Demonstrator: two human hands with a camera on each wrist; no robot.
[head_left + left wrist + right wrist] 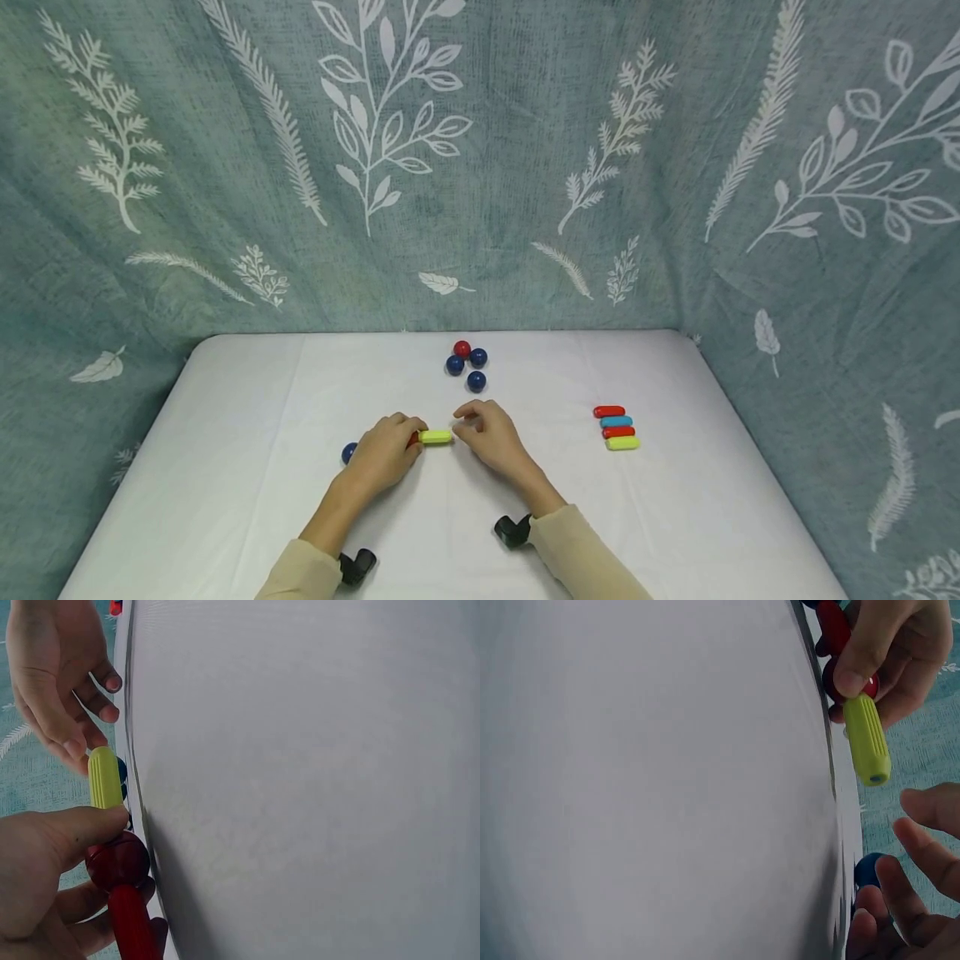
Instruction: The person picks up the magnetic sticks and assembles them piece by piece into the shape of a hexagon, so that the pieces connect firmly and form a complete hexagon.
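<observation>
My left hand grips a joined chain of toy pieces, with thumb and fingers around its red ball. A ridged yellow rod sticks out of that ball to the right. From the ball's other side runs a red rod, with a blue ball at its far end, partly hidden behind the hand in the head view. Just beyond the yellow rod's free tip is my right hand. Its fingers are loosely bent and apart, holding nothing, and a small gap separates them from the tip in the right wrist view.
Toward the back of the white table lie a loose red ball and several blue balls. At the right, a red rod, a blue rod, another red rod and a yellow rod lie in a stack-like row.
</observation>
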